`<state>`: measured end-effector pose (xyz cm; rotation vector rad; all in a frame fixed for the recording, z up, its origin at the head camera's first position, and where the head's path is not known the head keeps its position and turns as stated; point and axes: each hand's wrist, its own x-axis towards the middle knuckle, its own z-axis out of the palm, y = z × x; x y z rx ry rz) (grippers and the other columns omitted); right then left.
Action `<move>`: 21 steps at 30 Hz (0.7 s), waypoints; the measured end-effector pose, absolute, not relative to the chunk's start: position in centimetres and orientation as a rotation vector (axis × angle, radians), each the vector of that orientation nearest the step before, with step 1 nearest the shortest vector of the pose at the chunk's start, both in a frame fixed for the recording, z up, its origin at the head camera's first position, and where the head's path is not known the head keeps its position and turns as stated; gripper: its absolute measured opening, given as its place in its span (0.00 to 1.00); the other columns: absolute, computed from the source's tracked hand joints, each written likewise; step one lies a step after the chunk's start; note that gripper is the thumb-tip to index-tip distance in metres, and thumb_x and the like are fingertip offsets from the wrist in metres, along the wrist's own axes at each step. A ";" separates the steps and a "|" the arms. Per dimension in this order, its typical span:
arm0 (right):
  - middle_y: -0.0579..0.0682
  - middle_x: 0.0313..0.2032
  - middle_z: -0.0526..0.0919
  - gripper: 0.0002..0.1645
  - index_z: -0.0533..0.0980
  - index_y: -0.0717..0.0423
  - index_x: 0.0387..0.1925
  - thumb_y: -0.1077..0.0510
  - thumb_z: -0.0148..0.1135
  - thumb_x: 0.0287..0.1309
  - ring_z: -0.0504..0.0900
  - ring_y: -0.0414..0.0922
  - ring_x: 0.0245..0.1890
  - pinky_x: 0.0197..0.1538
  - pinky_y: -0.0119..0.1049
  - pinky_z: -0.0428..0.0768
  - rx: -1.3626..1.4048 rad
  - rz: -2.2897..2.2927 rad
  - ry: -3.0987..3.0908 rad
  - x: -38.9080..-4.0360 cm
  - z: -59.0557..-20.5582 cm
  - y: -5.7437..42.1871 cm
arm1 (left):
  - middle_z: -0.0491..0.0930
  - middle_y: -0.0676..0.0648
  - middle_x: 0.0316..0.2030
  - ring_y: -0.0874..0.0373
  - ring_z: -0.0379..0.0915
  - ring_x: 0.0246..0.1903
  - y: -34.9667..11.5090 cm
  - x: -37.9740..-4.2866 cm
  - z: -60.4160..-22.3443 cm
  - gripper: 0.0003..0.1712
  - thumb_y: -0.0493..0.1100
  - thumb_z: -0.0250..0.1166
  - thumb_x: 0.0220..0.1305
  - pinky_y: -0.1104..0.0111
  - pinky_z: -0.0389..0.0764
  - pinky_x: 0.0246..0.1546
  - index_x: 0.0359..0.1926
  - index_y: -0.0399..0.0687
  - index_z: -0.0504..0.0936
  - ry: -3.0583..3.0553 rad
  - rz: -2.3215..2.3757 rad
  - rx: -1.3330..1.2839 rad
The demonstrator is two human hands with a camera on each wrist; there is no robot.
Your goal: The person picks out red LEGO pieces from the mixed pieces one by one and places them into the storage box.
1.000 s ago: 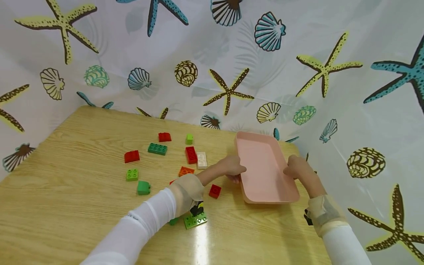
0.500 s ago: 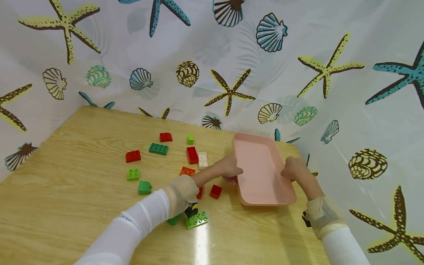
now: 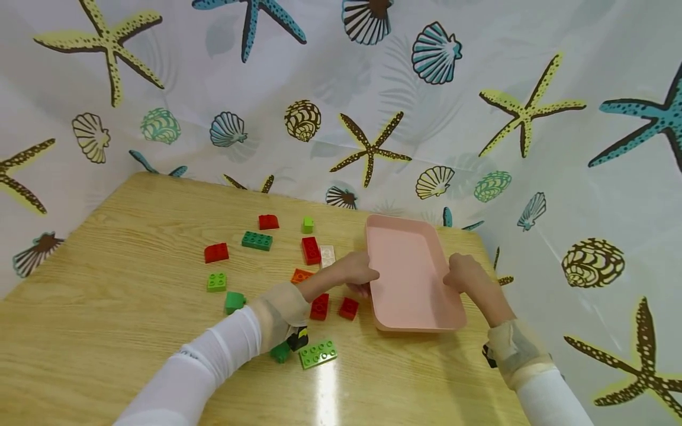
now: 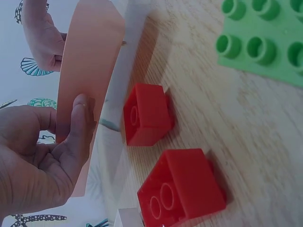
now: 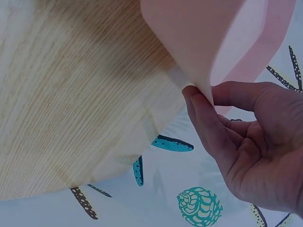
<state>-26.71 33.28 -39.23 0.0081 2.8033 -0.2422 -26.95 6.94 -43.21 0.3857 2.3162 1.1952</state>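
Observation:
A shallow pink tray is held between my two hands on the right of the table. My left hand pinches its left side wall; the left wrist view shows the thumb and fingers on either side of the wall. On the opposite side my right hand grips the right wall, and the right wrist view shows its fingers under the rim. Nothing lies inside the tray. Close to my left hand are two red toy bricks, one small and one longer.
Toy building bricks lie scattered leftward: a light green brick, a dark green brick, a red brick, a white brick, an orange brick and several others. A patterned curtain borders the wooden table behind and at right.
Both hands have moved the pink tray a little to the left, towards the bricks. More of the longer red brick beside my left forearm has come into view. The grip looks the same.

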 end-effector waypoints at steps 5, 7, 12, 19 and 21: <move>0.56 0.24 0.72 0.04 0.69 0.70 0.33 0.70 0.54 0.56 0.73 0.48 0.22 0.23 0.33 0.71 -0.001 -0.206 2.792 -26.7 -39.5 32.7 | 0.80 0.43 0.16 0.58 0.76 0.12 6.6 -26.9 -43.3 0.08 0.39 0.56 0.68 0.67 0.82 0.20 0.32 0.39 0.74 2.317 1.178 0.366; 0.56 0.24 0.72 0.03 0.69 0.69 0.33 0.70 0.54 0.56 0.73 0.48 0.22 0.24 0.33 0.70 -0.003 -0.207 2.788 -26.8 -39.5 32.5 | 0.81 0.43 0.16 0.59 0.76 0.12 6.5 -26.9 -43.3 0.08 0.39 0.56 0.68 0.67 0.81 0.19 0.33 0.39 0.74 2.317 1.177 0.358; 0.55 0.24 0.72 0.03 0.69 0.69 0.33 0.70 0.54 0.57 0.73 0.48 0.22 0.24 0.32 0.70 0.005 -0.209 2.773 -27.0 -39.8 32.0 | 0.80 0.42 0.16 0.58 0.77 0.12 6.0 -26.8 -43.4 0.07 0.38 0.57 0.67 0.66 0.82 0.20 0.31 0.38 0.73 2.310 1.203 0.334; 0.55 0.23 0.71 0.03 0.69 0.69 0.33 0.70 0.54 0.57 0.73 0.48 0.23 0.23 0.33 0.70 -0.014 -0.147 2.770 -27.1 -40.1 31.6 | 0.80 0.42 0.18 0.58 0.77 0.12 5.6 -26.8 -43.9 0.07 0.38 0.56 0.67 0.64 0.83 0.23 0.34 0.38 0.73 2.304 1.199 0.327; 0.55 0.23 0.71 0.03 0.69 0.68 0.32 0.70 0.54 0.57 0.72 0.48 0.22 0.23 0.32 0.70 -0.029 -0.143 2.768 -27.2 -40.3 31.5 | 0.80 0.41 0.19 0.58 0.77 0.12 5.4 -26.8 -44.0 0.06 0.38 0.56 0.67 0.64 0.83 0.24 0.36 0.36 0.73 2.305 1.194 0.313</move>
